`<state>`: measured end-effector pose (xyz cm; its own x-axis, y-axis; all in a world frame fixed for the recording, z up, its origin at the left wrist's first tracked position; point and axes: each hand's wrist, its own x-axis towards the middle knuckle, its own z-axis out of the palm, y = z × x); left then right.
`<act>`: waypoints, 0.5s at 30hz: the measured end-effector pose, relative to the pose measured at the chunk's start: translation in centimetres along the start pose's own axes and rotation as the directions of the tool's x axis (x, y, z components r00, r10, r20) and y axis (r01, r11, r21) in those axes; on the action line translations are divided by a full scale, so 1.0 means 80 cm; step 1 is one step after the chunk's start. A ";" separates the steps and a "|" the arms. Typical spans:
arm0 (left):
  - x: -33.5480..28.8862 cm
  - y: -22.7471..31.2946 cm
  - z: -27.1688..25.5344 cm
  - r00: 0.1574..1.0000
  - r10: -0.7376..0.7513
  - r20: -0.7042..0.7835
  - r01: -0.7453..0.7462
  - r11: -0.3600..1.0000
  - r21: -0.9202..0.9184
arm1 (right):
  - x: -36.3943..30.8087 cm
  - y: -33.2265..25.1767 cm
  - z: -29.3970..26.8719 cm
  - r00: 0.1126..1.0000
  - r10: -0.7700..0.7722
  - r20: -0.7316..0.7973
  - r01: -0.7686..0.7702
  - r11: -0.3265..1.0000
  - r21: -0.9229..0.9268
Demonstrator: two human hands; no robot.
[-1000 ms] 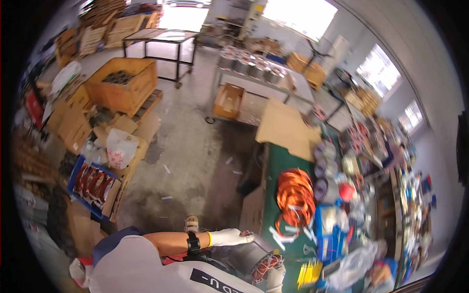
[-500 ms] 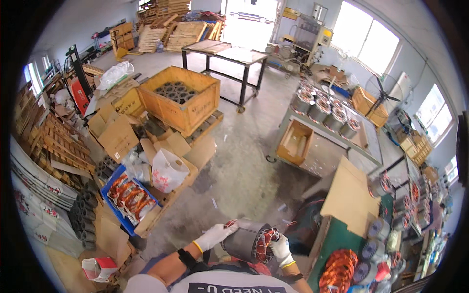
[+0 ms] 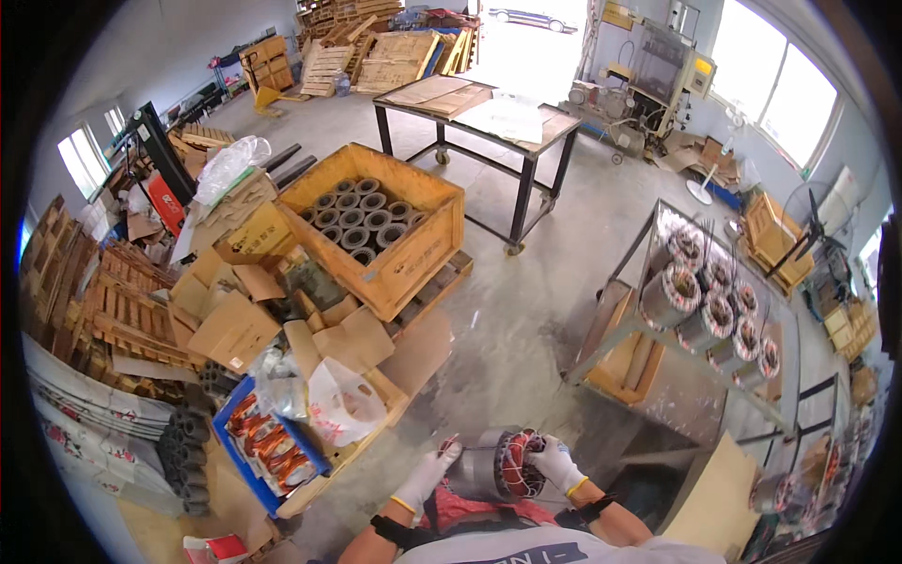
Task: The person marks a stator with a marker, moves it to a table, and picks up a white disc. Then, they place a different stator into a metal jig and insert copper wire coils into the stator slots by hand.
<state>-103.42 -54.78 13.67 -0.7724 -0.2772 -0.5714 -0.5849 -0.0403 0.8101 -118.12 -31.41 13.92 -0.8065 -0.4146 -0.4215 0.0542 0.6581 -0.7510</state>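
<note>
Between my two gloved hands is a motor stator (image 3: 483, 464), a grey ribbed cylinder lying on its side in front of my body. Copper and red windings laced with white cord bulge from its right end. My left hand (image 3: 427, 477), in a white glove with a yellow cuff, grips the left end, where a bit of red winding shows by the fingers. My right hand (image 3: 556, 463) is closed on the wound right end. The fingers' far sides are hidden behind the stator.
At right, a metal cart (image 3: 601, 353) carries several wound stators (image 3: 707, 321). A wooden crate (image 3: 427, 254) of bare stator cores stands ahead left. Nearer are a blue bin (image 3: 228, 434) of copper coils and a white plastic bag (image 3: 344, 402). A black-framed table (image 3: 521, 193) stands beyond.
My view has swung right, away from the green bench and toward the cart. The stator stays between both hands, which are still closed on its ends.
</note>
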 end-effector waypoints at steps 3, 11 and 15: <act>0.108 0.051 -0.013 0.996 -0.091 0.026 0.092 0.995 -0.042 | 0.104 -0.034 -0.043 1.000 0.012 0.021 -0.012 1.000 0.000; 0.386 0.242 -0.045 0.977 0.213 0.026 -0.214 0.972 0.100 | 0.369 -0.089 -0.129 0.987 0.070 -0.142 -0.046 0.985 0.169; 0.502 0.352 -0.048 0.995 0.077 0.065 -0.086 0.985 0.152 | 0.502 -0.114 -0.196 0.977 -0.026 -0.211 0.051 0.992 0.111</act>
<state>-149.94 -70.70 14.03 -0.8295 -0.2167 -0.5148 -0.5472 0.1303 0.8268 -160.21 -44.20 11.83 -0.9137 -0.2897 -0.2849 0.0785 0.5621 -0.8233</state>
